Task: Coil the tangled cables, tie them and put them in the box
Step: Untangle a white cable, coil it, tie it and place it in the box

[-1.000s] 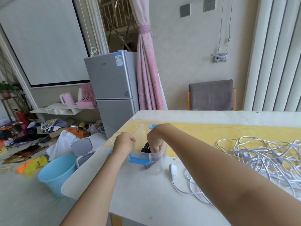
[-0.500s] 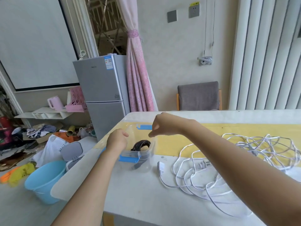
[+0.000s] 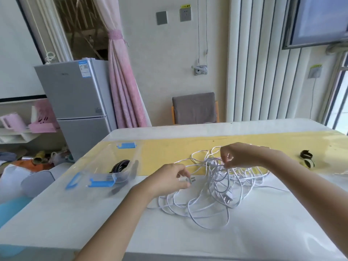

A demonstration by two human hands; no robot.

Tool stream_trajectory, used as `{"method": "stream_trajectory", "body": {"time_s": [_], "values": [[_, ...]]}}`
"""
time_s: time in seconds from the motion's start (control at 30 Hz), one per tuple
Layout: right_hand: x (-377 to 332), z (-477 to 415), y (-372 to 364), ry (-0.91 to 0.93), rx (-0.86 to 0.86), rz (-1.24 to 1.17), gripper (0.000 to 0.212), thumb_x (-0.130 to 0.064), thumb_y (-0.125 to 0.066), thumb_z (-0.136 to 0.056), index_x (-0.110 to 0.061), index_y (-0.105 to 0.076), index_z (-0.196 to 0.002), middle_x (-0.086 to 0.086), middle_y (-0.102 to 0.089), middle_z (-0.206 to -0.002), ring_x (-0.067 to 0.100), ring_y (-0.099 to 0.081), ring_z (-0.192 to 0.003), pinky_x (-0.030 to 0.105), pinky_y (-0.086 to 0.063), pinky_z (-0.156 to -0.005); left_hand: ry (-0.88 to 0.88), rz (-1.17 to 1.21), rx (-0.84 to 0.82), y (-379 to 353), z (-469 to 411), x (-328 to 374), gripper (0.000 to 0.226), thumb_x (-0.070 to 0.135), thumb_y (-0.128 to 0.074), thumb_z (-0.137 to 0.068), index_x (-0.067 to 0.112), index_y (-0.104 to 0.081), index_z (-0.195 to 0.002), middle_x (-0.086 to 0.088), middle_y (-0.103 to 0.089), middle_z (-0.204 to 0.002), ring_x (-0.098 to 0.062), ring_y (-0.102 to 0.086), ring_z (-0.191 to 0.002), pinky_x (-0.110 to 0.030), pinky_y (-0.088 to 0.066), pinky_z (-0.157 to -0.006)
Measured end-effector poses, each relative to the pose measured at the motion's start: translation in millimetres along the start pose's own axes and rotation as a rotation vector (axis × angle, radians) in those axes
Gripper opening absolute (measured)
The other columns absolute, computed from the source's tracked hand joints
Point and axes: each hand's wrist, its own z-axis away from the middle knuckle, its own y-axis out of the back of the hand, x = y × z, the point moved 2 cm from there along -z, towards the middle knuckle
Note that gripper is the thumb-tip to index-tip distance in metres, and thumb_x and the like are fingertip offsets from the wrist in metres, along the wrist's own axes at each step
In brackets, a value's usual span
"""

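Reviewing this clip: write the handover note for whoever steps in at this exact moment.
Left hand: pinching a white plug at the edge of the tangle.
Right hand: fingers in the white cable tangle, gripping strands.
Clear box, left on the table: black coiled cable already inside.
Dark straps lie far right, probably ties.
Left: untangle, coil and tie the white cables, then box them.

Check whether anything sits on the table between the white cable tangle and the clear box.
Nothing visible does. The strip of table between the white cable tangle and the clear box is bare, apart from the left hand hovering there, pinching a white plug. The box is open-topped, with a black coil already inside.
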Motion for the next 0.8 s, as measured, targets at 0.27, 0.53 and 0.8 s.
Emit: {"method": "stream_trajectory", "body": {"time_s": [0.27, 0.53, 0.8], "values": [[38, 24, -50, 0.131, -0.007, -0.164, 0.043, -0.02, -0.067, -0.082, -0.042, -0.05, -0.114, -0.012, -0.053, -0.123, 0.014, -0.054, -0.111, 0.038, -0.045, -0.095, 0.017, -0.033, -0.084, -60, -11, 12, 0.07, 0.048, -0.07, -0.078, 0.027, -0.041, -0.137, 0.007, -0.036, -0.147, -0.009, -0.031, -0.137, -0.024, -0.028, -0.109], [55, 39, -72, 0.07, 0.1, -0.349, 0.065, -0.036, -0.075, -0.079, -0.032, -0.041, -0.135, -0.011, -0.056, -0.128, 0.01, -0.058, -0.104, 0.025, -0.045, -0.09, -0.009, -0.017, 0.076, -79, -12, 6, 0.05, 0.039, -0.065, -0.085, 0.017, -0.052, -0.128, 0.004, -0.05, -0.133, -0.009, -0.043, -0.124, -0.013, -0.028, -0.096], [60, 37, -74, 0.025, 0.078, -0.306, 0.046, -0.042, -0.073, -0.08, -0.027, -0.057, -0.12, -0.008, -0.061, -0.114, 0.009, -0.057, -0.109, 0.024, -0.045, -0.085, 0.182, -0.051, 0.403, -62, -23, -31, 0.031, 0.003, -0.059, -0.084, 0.011, -0.056, -0.114, -0.005, -0.058, -0.106, -0.023, -0.057, -0.1, -0.032, -0.045, -0.089]]}}
